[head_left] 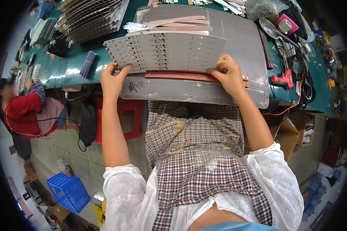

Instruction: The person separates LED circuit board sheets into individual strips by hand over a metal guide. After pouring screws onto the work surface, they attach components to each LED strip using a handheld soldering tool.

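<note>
A wide, pale circuit board panel (189,48) with rows of small components stands tilted above the work board. My left hand (115,77) pinches its lower left corner between thumb and fingers. At the lower right corner, my right hand (230,75) grips the panel the same way. Just below the panel's near edge, a reddish-brown bar (181,76) with screws lies across the grey work board (243,42). Behind the panel, several brown and white strips (181,24) lie in a loose pile, partly hidden by it.
Stacked boards (90,19) rise at the back left, near a bundle of purple sticks (88,63). To the right lie a red-handled tool (283,79) and an orange cable (291,107). A person in red (25,111) sits at the left. A blue crate (68,192) is on the floor.
</note>
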`<control>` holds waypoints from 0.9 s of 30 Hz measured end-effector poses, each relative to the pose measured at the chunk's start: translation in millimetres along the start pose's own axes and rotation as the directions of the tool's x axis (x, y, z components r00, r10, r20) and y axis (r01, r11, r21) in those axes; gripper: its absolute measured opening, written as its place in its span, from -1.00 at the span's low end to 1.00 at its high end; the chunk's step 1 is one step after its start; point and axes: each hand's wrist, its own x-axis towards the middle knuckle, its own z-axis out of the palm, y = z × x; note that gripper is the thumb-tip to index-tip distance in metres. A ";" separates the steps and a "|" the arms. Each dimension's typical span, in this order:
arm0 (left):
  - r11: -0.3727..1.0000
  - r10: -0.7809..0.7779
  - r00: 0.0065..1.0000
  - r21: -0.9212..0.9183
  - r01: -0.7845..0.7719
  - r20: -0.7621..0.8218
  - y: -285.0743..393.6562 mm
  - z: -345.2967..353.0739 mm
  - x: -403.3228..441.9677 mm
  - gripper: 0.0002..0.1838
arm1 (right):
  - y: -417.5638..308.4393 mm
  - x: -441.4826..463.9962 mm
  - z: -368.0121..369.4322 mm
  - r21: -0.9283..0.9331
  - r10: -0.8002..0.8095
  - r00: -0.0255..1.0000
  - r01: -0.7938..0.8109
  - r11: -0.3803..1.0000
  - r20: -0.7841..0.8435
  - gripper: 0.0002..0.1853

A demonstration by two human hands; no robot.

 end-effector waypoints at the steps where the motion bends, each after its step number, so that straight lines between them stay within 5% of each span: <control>1: 0.998 -0.005 1.000 -0.057 0.004 -0.019 2.6 0.5 -1.5 -0.64 | -0.7 -0.9 -0.9 0.001 0.011 0.999 -0.011 1.000 0.035 -0.81; 6: 0.959 -0.108 0.994 -0.259 0.112 0.030 20.6 -2.3 -6.0 -0.66 | -9.5 -7.0 -4.8 -0.009 -0.046 0.996 0.047 0.999 0.082 -0.88; 9: 0.958 -0.155 0.981 -0.226 0.178 0.119 12.6 -4.3 -8.1 -0.66 | -4.5 -5.1 1.6 0.028 0.012 0.997 -0.014 1.000 0.078 -0.88; 12: 0.965 -0.121 0.984 -0.214 0.148 0.132 15.7 -5.0 -4.4 -0.66 | -17.9 -5.3 -5.4 -0.133 0.055 0.989 -0.037 0.990 0.135 -0.85; 15: 0.937 -0.074 0.985 -0.327 0.121 0.154 11.3 -2.0 -0.5 -0.65 | -15.1 -6.2 -1.4 0.165 0.088 0.995 -0.094 0.982 0.045 -0.81; 18: 0.916 -0.229 0.958 -0.297 0.271 0.171 23.1 -6.7 -1.7 -0.59 | -18.5 -3.9 0.8 0.210 0.295 0.952 -0.306 0.929 0.082 -0.75; 21: 0.940 -0.296 0.949 -0.146 0.309 0.108 34.4 2.4 3.5 -0.51 | -17.2 -0.4 6.7 0.264 0.349 0.936 -0.349 0.899 0.048 -0.73; 24: 0.902 -0.370 0.928 0.257 0.346 0.049 51.6 6.5 8.7 -0.47 | -21.4 7.9 10.7 0.240 0.419 0.906 -0.420 0.875 0.058 -0.74; 27: 0.937 -0.350 0.936 0.025 0.349 0.028 33.9 10.3 12.9 -0.51 | -28.1 3.4 9.8 0.313 0.427 0.903 -0.418 0.853 0.043 -0.75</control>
